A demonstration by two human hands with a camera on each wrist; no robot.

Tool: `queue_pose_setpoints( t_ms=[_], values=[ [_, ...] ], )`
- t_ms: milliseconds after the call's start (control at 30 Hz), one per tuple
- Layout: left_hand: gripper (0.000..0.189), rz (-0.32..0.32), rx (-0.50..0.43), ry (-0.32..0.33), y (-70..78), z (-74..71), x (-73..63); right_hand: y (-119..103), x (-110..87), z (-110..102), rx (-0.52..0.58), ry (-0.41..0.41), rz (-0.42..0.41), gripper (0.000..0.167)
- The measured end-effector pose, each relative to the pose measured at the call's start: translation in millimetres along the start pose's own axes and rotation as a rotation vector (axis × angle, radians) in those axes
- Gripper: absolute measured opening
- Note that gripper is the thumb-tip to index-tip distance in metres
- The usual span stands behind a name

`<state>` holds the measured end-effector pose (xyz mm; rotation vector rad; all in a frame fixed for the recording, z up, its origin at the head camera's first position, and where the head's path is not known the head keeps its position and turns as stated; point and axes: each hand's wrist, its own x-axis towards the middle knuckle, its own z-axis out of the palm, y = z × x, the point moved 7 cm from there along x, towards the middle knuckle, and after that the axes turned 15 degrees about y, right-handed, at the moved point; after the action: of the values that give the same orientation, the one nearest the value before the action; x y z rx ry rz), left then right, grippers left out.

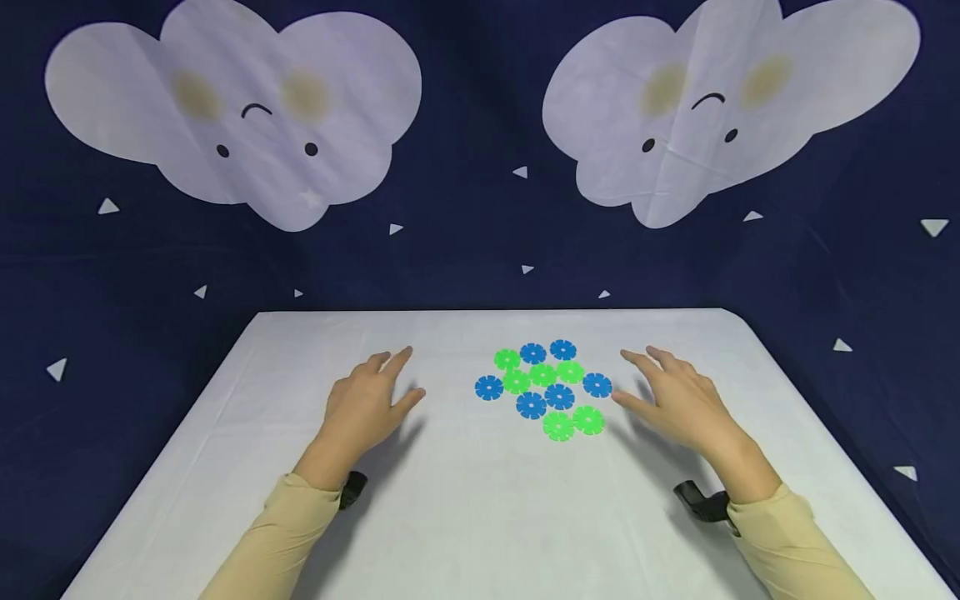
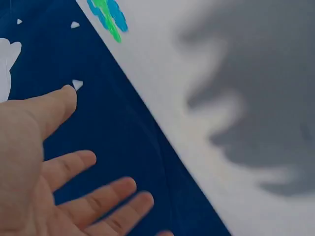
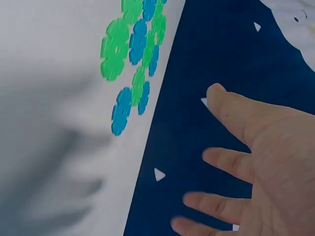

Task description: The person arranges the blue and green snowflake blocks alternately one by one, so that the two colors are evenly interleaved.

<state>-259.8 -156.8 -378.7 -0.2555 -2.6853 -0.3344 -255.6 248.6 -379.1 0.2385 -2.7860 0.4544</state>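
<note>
Several flat notched discs lie in a loose cluster on the white table, some blue (image 1: 489,387) and some green (image 1: 558,426). To the left of the cluster my left hand (image 1: 365,406) hovers over the table, fingers spread and nothing in them. My right hand (image 1: 681,401) is raised just right of the cluster, also holding nothing, its thumb nearest a blue disc (image 1: 597,385) at the right edge. In the right wrist view, the right hand (image 3: 275,167) has its fingers apart, with green discs (image 3: 115,49) beyond. Spread fingers of the left hand (image 2: 74,187) show in the left wrist view.
The white tabletop (image 1: 465,517) reaches back to a dark blue cloth (image 1: 465,267) printed with clouds and small white triangles. Both hands cast shadows on the table. A black wrist strap piece (image 1: 703,502) sticks out beside the right sleeve, another (image 1: 352,490) beside the left.
</note>
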Motion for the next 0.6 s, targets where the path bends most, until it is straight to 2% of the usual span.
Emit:
queue_pose_setpoints(
  t_ms=[67, 133, 233, 367, 500, 600],
  values=[
    [0.061, 0.037, -0.051, 0.003, 8.4, 7.3, 7.1, -7, 4.3, 1, 0.005, 0.011, -0.034, 0.068],
    [0.054, 0.053, -0.114, -0.020, 15.2, 17.4, 13.5, -14, 9.4, 6, 0.026, 0.006, -0.062, 0.061],
    [0.045, 0.064, -0.218, -0.072, 23.3, 35.2, 20.7, -25, 17.4, 15, 0.060, -0.015, -0.099, 0.054],
    [0.040, 0.091, -0.310, -0.159, 33.0, 59.4, 24.5, -40, 28.0, 33, 0.092, -0.060, -0.147, 0.047],
    [0.041, 0.127, -0.323, -0.234, 41.0, 76.8, 23.9, -53, 37.9, 51, 0.107, -0.120, -0.175, 0.046],
    [0.043, 0.142, -0.303, -0.267, 44.5, 84.6, 23.3, -62, 46.3, 61, 0.107, -0.144, -0.184, 0.045]
  ],
)
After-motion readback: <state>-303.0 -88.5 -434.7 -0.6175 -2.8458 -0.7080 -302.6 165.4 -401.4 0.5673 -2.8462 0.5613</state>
